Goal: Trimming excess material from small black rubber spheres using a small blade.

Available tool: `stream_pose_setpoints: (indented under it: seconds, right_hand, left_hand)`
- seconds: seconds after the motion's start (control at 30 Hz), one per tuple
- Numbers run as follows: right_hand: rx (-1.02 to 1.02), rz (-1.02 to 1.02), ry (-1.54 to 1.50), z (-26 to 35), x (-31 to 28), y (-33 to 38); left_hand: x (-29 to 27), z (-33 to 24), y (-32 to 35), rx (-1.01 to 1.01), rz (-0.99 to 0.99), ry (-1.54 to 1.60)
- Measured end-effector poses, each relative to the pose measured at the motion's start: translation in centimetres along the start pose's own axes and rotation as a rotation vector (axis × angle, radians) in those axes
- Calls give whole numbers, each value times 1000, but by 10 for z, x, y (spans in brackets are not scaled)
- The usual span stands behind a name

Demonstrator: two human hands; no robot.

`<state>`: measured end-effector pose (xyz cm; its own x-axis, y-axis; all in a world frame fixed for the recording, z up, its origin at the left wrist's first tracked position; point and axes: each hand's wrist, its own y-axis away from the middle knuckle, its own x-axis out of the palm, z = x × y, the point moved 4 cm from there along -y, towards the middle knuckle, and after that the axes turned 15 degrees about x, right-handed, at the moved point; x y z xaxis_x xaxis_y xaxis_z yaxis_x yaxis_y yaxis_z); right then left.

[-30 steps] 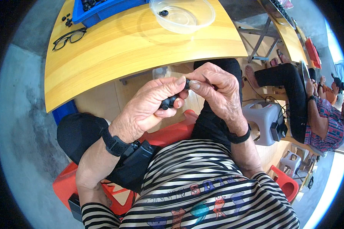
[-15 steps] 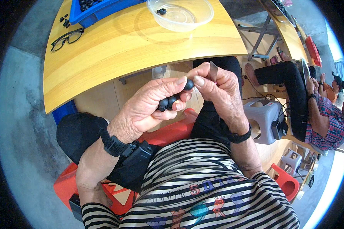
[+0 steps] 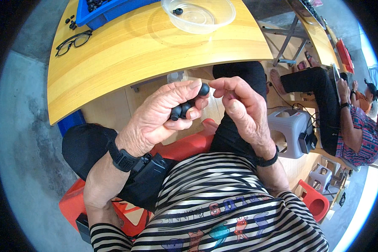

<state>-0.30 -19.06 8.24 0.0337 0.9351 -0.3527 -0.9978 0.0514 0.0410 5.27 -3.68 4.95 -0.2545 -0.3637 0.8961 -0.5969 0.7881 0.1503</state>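
Observation:
My left hand (image 3: 161,111) is closed around a few small black round parts. One black ball (image 3: 204,89) sticks out between thumb tip and fingers, and others with short stubs (image 3: 180,111) rest against the curled fingers below. My right hand (image 3: 243,109) is just right of the ball, its index fingertip close to it and its thumb bent and apart from that finger. The other right fingers curl inward; whatever they hold is hidden. Both hands are over my lap, in front of the table edge.
On the yellow wooden table (image 3: 147,54) are a clear round tub (image 3: 201,29) with a black part inside, a blue crate (image 3: 113,14) of black parts, glasses (image 3: 73,43) and several loose bits. A grey stool (image 3: 283,132) and another seated person (image 3: 357,130) are at the right.
My right hand has turned and drawn slightly away from the ball; the thin metal blade it held no longer shows. My left hand has shifted slightly left with the black parts.

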Motion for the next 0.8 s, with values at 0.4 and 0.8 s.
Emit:
stream_pose_setpoints:
  seconds: [0.4,0.8]
  right_hand:
    - [-240,-152,278,17,2,8]
    - [-295,-172,347,19,5,11]
  left_hand:
    - [1,1,0,2,9,-104]
    - [4,2,-1,17,11,-222]
